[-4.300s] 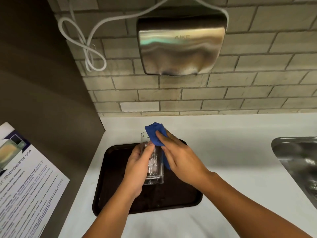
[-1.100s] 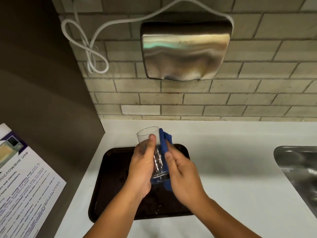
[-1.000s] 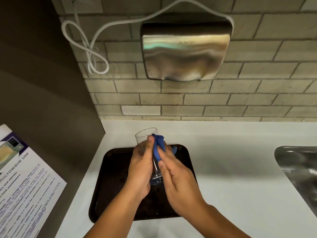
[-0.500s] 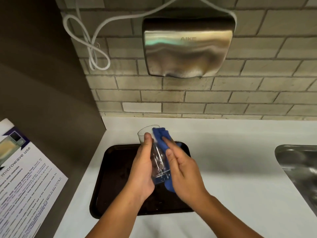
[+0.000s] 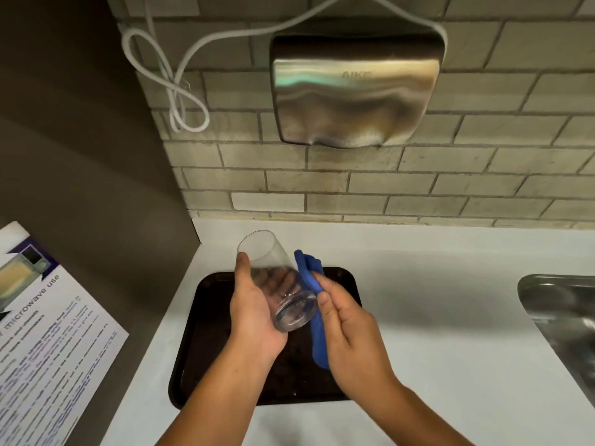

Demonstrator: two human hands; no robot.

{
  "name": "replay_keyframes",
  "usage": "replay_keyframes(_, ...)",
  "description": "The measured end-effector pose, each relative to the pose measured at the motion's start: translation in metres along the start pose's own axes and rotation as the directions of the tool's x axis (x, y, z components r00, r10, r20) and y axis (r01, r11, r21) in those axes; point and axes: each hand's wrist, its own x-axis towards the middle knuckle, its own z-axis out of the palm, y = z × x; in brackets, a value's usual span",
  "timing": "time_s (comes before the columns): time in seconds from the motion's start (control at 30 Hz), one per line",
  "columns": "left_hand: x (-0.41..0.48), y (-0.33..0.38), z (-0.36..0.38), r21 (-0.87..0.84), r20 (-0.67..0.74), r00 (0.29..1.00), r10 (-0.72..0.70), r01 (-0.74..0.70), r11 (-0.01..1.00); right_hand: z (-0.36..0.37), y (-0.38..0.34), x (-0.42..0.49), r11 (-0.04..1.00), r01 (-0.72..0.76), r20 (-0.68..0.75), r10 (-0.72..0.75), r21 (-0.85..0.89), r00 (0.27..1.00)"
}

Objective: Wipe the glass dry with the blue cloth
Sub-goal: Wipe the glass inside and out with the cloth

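Head view showed a white table (image 5: 450, 317) under a wall-mounted steel dryer (image 5: 354, 91), with a dark tray (image 5: 199, 333) near its left corner. Above the tray, the left hand (image 5: 254, 313) had its grip curled round the glass (image 5: 273, 268), which tilted rim-away toward the left. The right hand (image 5: 351, 329) pinched the blue cloth (image 5: 317, 336) against the glass's right side.
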Motion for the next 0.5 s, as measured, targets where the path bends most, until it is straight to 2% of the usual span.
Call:
replay_keyframes(0.07,0.001,0.000,-0.001,-0.006,0.005,1.000,-0.015,0.015,1.000,0.004,-0.001,-0.011,0.993,0.103,0.008,-0.102,-0.057,0.995)
replay_keyframes(0.13,0.000,-0.003,-0.004,0.005,0.073,0.996,-0.061,0.060,0.998,0.004,0.003,-0.009,0.979,0.184,0.042,-0.181,-0.086,0.983)
replay_keyframes(0.27,0.006,-0.010,-0.011,0.013,0.125,0.986,-0.110,0.109,0.994,0.001,-0.002,-0.001,0.996,0.089,0.052,-0.090,0.019,0.995)
replay_keyframes(0.37,0.008,-0.007,-0.014,0.007,0.148,0.970,-0.195,0.196,0.981,0.004,0.000,-0.010,0.962,0.232,0.184,-0.205,-0.142,0.961)
replay_keyframes(0.43,0.010,-0.007,-0.017,-0.024,0.174,0.964,-0.202,0.209,0.978,0.001,0.005,-0.008,0.941,0.293,0.251,-0.246,-0.167,0.936)
replay_keyframes(0.5,0.012,-0.012,-0.018,-0.016,0.185,0.970,-0.158,0.164,0.986,-0.004,0.003,-0.002,0.977,0.192,0.204,-0.169,-0.096,0.964)
